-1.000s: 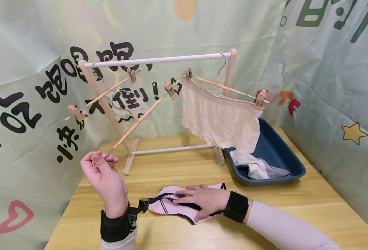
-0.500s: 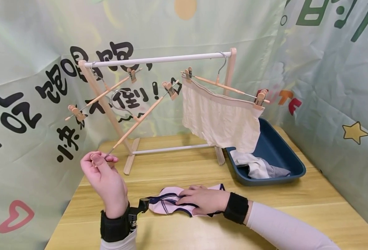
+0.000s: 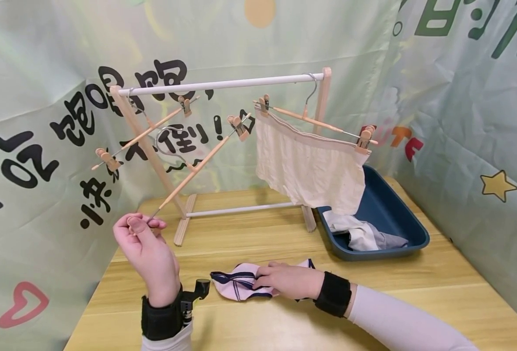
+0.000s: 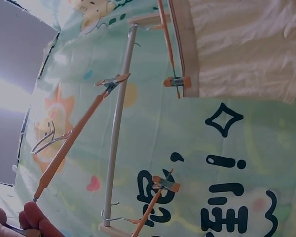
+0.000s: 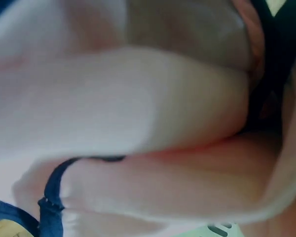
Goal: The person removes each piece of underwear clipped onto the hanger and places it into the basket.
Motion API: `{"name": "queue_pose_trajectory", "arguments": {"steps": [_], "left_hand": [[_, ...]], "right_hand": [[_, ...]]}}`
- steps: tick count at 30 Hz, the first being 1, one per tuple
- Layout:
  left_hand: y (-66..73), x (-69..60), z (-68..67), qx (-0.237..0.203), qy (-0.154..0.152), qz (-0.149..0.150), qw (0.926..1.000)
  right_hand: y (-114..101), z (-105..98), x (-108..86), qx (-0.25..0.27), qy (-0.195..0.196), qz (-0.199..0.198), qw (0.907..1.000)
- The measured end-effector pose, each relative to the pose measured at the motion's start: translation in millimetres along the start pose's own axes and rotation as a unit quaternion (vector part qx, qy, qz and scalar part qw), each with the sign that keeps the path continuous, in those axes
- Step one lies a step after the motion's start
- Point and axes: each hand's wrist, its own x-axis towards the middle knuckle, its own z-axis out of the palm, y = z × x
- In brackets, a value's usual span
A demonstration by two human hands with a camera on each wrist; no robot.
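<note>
Pink cloth [image 3: 227, 290] might slip, since our right hand [image 3: 290, 281] grips bunched folds while our left hand [image 3: 150, 249] pinches the hanger [image 3: 205, 161].

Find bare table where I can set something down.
Free table: between the rack's lower bar and pink cloth; nearer, between the left sleeve and right sleeve; and between right sleeve and bin. Crowded: the pink cloth, under the right hand, and the bin's front, where gray-white cloth lies.
</note>
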Motion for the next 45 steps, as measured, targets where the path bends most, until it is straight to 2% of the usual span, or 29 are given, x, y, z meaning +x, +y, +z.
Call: {"name": "queue_pose_trajectory", "arguments": {"steps": [11, 17, 26, 33, 40, 45], "left_hand": [[0.2, -0.4, -0.4, -0.003, 0.002, 0.0, 1.0], [0.0, -0.4, 0.5, -0.008, 0.002, 0.0, 1.0], [-1.2, 0.4, 0.1, -0.003, 0.004, 0.002, 1.0], [-2.0, 0.6, -0.4, -0.008, 0.004, 0.001, 1.0], [-2.4, 0.9, -1.1, 0.002, 0.008, 0.003, 1.0], [0.0, 1.1, -0.7, -0.018, 0.003, -0.009, 0.9998]], "right_hand": [[-0.7, -6.1, -4.9, -0.05, 0.028, -0.005, 0.9984], [-0.9, -9.4, -7.5, -0.043, 0.048, -0.009, 0.9979], [-2.7, -20.5, -12.9, -0.066, 0.089, -0.006, 0.9938], [-5.2, -34.6, -22.8, -0.08, 0.172, -0.008, 0.9818], [-2.1, -51.7, -36.7, -0.014, 0.246, 0.001, 0.9691], [1.0, -65.2, -49.1, 0.013, 0.281, 0.01, 0.9596]]}}
